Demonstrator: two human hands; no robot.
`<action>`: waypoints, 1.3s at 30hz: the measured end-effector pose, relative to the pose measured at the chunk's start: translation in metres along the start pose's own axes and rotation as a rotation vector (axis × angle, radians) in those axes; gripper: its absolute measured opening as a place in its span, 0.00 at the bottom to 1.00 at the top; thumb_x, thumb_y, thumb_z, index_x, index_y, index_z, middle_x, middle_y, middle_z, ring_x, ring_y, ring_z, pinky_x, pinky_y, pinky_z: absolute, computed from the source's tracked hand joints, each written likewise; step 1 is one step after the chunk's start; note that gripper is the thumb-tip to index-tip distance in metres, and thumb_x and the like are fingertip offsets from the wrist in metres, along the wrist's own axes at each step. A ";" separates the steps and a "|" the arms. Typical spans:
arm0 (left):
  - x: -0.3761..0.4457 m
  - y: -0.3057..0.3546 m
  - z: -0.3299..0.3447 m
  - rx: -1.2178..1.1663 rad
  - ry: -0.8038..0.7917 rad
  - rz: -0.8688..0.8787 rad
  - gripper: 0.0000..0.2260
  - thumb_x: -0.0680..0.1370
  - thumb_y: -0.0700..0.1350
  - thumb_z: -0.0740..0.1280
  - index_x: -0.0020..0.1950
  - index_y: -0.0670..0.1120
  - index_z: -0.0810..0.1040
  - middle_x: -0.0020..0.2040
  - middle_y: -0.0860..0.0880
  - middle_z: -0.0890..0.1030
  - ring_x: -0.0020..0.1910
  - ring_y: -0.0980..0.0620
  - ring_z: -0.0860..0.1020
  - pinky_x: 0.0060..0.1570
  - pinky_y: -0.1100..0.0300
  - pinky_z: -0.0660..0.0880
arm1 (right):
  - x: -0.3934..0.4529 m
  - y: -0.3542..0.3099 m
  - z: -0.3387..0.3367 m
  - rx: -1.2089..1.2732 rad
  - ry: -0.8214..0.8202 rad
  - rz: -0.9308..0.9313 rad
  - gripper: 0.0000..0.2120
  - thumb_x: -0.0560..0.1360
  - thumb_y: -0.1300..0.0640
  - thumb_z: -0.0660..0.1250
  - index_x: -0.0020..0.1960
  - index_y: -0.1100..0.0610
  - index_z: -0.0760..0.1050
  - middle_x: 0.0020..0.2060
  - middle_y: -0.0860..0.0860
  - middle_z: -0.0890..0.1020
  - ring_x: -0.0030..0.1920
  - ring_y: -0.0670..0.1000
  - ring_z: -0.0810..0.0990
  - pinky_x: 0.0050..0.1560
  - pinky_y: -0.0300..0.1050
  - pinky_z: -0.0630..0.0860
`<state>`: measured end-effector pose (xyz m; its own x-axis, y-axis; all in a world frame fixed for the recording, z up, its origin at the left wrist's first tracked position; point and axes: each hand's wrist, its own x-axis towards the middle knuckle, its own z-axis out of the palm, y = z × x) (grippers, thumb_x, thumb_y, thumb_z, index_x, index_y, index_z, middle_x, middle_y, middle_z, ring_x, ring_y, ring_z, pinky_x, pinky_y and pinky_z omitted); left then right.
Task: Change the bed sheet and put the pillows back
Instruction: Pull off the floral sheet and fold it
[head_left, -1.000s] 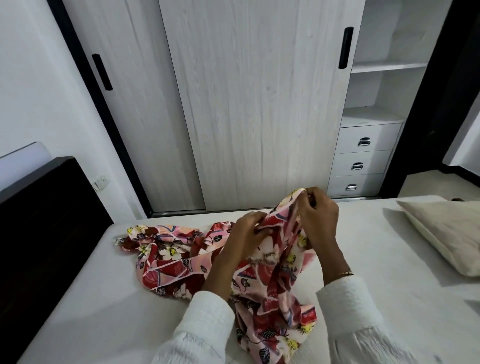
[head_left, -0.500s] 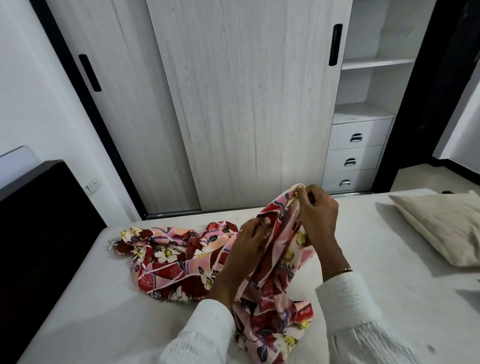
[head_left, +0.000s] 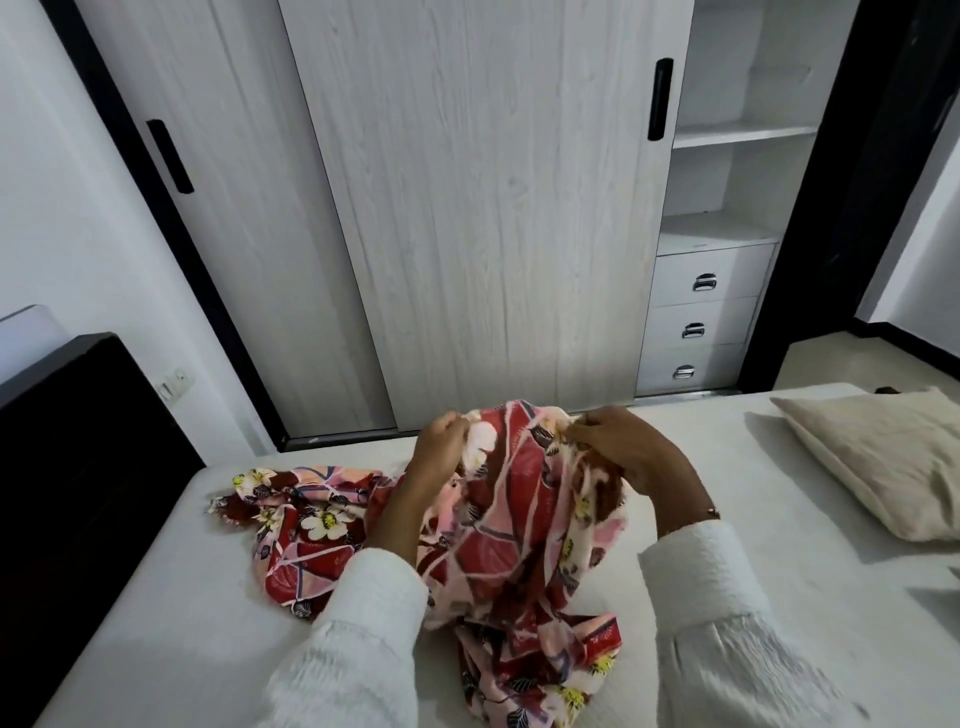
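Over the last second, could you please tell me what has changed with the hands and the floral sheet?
The left hand moved up and away from the right hand, spreading the red and pink floral sheet's edge between them. Both keep their grip. The sheet's left end stays on the white mattress; the beige pillow is unmoved.

**Layout around the mattress**

The mattress (head_left: 727, 519) fills the near part of the view. On it, near the middle, lies the bunched sheet (head_left: 498, 519), part of it trailing left over the mattress. The left hand (head_left: 441, 439) and right hand (head_left: 618, 452) hold the sheet's upper edge, lifted above the mattress. The pillow (head_left: 883, 457) lies on the mattress at its right side, well apart from the sheet. The headboard (head_left: 78, 467) stands at the mattress's left end. The wardrobe (head_left: 467, 208) stands behind the mattress, its drawers (head_left: 701, 322) toward the right, under the shelves (head_left: 737, 135).
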<state>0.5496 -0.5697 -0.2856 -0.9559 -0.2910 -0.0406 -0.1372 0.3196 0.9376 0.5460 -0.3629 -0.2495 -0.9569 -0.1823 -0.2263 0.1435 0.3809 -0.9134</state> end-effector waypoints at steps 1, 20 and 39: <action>0.009 0.011 -0.001 -0.079 0.066 -0.084 0.11 0.80 0.44 0.59 0.39 0.44 0.74 0.34 0.46 0.74 0.34 0.50 0.72 0.32 0.60 0.65 | 0.007 -0.010 0.002 0.017 -0.036 -0.027 0.13 0.76 0.63 0.63 0.32 0.60 0.72 0.27 0.55 0.75 0.27 0.51 0.72 0.31 0.42 0.67; 0.028 0.068 -0.024 0.026 0.587 0.179 0.20 0.79 0.50 0.62 0.29 0.44 0.65 0.27 0.48 0.69 0.32 0.44 0.71 0.29 0.58 0.61 | 0.065 -0.021 -0.010 -0.003 0.387 -0.099 0.16 0.67 0.72 0.68 0.54 0.67 0.73 0.37 0.57 0.79 0.35 0.54 0.78 0.35 0.35 0.75; -0.084 -0.022 0.049 -0.117 0.415 0.443 0.07 0.77 0.43 0.62 0.41 0.44 0.76 0.35 0.56 0.74 0.36 0.62 0.72 0.37 0.75 0.67 | -0.034 0.002 0.074 -0.035 0.569 -0.160 0.03 0.74 0.62 0.67 0.45 0.62 0.77 0.40 0.55 0.81 0.38 0.51 0.77 0.37 0.36 0.68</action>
<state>0.6206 -0.5081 -0.3193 -0.7315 -0.4873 0.4768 0.3014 0.3962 0.8673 0.5972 -0.4233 -0.2687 -0.9524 0.2711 0.1393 -0.0130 0.4205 -0.9072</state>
